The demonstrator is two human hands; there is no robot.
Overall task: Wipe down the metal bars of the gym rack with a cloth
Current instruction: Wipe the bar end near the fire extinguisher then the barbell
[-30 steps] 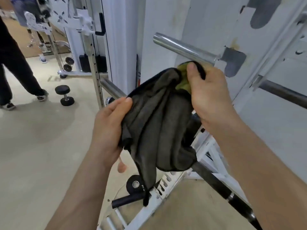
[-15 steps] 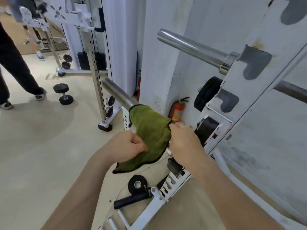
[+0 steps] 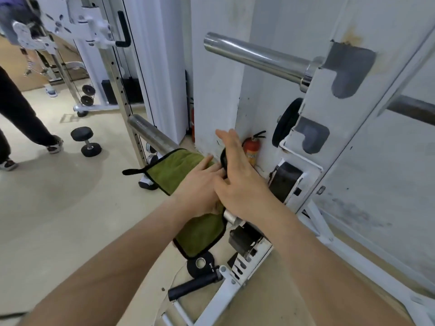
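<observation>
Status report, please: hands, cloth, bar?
Left hand presses olive-green black-edged cloth onto lower steel bar. Right hand flat, fingers straight, holding nothing. Bar's far end bare.

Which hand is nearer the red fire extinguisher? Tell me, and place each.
Right. The right hand, held open, sits just left of the fire extinguisher in view; the left hand lies further left, resting on the green cloth draped over the lower bar.

The single view looks from the person's head, forward and down (wide-angle, edges bowed). It sits near the rack (image 3: 348, 128), which fills the right; floor (image 3: 58, 208) spreads left.
</observation>
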